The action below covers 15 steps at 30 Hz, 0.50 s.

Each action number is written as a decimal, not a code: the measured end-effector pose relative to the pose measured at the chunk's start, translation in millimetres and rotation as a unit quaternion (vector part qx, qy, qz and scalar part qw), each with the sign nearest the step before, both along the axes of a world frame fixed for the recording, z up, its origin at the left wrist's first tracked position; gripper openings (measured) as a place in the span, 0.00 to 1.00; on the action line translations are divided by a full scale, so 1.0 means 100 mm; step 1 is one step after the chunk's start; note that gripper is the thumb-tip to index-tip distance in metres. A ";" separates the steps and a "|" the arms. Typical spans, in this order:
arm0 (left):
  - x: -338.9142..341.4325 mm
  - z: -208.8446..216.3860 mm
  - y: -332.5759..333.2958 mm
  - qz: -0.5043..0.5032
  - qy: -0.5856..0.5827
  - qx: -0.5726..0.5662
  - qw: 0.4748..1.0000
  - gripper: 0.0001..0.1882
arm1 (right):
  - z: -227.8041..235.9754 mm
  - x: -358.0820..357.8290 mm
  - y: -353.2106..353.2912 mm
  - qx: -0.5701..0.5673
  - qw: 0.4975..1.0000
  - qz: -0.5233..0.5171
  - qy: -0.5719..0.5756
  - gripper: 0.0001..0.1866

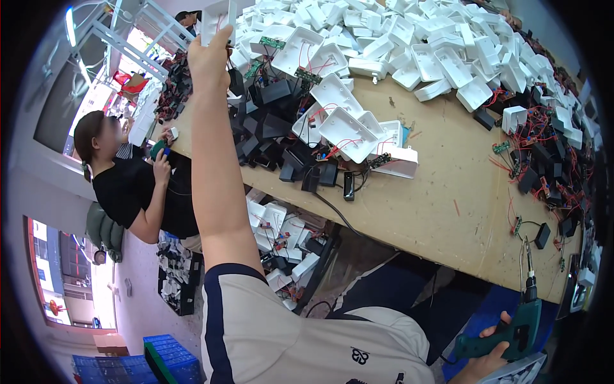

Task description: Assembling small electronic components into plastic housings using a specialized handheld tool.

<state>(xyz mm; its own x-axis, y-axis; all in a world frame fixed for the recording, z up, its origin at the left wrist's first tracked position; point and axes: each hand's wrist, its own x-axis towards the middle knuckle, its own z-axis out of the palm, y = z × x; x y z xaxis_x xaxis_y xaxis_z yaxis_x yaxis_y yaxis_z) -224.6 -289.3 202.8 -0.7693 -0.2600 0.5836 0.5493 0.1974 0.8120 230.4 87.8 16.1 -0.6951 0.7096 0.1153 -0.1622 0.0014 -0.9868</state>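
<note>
My left arm stretches far across the table's left side. At its end, my left hand (210, 61) has its thumb and fingers on a white plastic housing (219, 18), an open shallow box, at the top edge of the view. Low on the right, my right hand (491, 363) is wrapped round the handle of a green electric screwdriver (523, 329), its long thin bit pointing away from me toward the table edge. Nearest the left forearm lie black plastic boxes (274, 128) and white housings with green circuit boards (308, 76) and red wires.
A large heap of white housings (441, 57) covers the table's (441, 192) far side. Black boxes and wired boards (543, 153) pile up at right. A black cable (336, 211) hangs over the near edge. Below stands a bin of parts (281, 243). A co-worker (134, 185) is at left.
</note>
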 end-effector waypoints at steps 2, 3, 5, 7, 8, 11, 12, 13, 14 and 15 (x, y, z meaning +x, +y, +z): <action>-0.35 -0.10 -0.13 0.047 -0.008 -0.036 0.998 0.18 | -0.01 -0.03 0.00 0.008 1.000 0.001 0.009 0.33; -0.41 -0.14 -0.12 0.070 -0.034 -0.079 0.994 0.20 | -0.02 -0.03 0.00 0.017 1.000 0.002 0.015 0.32; -0.52 -0.15 -0.18 0.231 -0.093 -0.295 0.922 0.28 | -0.02 -0.02 -0.01 0.016 1.000 -0.002 0.012 0.32; -0.61 -0.23 -0.23 0.316 -0.104 -0.350 0.876 0.32 | -0.02 -0.01 -0.01 0.014 1.000 -0.004 0.009 0.32; -0.54 -0.25 -0.06 0.390 -0.115 -0.399 0.822 0.36 | -0.02 0.00 0.00 0.020 1.000 -0.006 0.010 0.32; -0.43 -0.24 0.04 0.342 -0.121 -0.360 0.860 0.39 | -0.02 0.02 0.01 0.018 1.000 -0.011 0.018 0.32; -0.42 -0.25 0.06 0.314 -0.112 -0.345 0.878 0.39 | -0.03 0.01 0.02 0.013 1.000 -0.012 0.025 0.32; -0.39 -0.25 0.06 0.327 -0.118 -0.360 0.866 0.39 | -0.02 0.00 0.02 0.014 1.000 -0.018 0.021 0.32; -0.33 -0.24 0.10 0.348 -0.089 -0.385 0.850 0.38 | -0.03 -0.02 0.01 0.013 0.999 -0.010 0.031 0.32; -0.29 -0.26 0.15 0.362 -0.002 -0.398 0.843 0.36 | -0.04 -0.03 0.02 0.012 0.999 -0.002 0.041 0.32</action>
<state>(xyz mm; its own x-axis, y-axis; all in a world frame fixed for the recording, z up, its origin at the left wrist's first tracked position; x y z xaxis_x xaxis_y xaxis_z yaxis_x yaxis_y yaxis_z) -253.7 -274.3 176.5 -0.5790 -0.1897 0.7929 0.0483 0.9629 0.2657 227.8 89.9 12.5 -0.6794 0.7091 0.1885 -0.2423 0.0257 -0.9699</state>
